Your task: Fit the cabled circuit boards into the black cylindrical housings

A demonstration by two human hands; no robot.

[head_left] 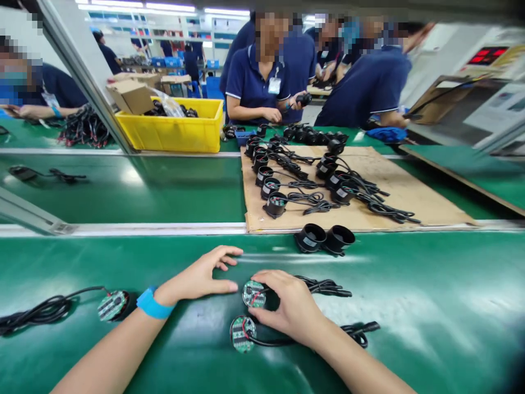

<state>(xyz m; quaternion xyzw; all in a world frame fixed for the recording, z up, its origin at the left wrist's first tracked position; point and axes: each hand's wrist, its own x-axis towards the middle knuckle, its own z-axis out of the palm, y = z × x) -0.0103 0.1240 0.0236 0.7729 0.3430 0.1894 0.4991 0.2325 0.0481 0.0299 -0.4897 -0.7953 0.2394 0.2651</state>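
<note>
Loosely spread, the left hand [200,278] hovers beside a circuit board [251,295] pinched by the arched right hand [292,306].

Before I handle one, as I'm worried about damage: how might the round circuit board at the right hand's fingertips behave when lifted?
The round circuit board is probably stiff, being a flat disc. Its exposed components may be fragile. The thin, curved red wire would likely flex.

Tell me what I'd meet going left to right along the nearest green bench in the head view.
Black cable, leftmost circuit board, blue wristband, left hand, upper middle circuit board, right hand, cable plug.
</note>
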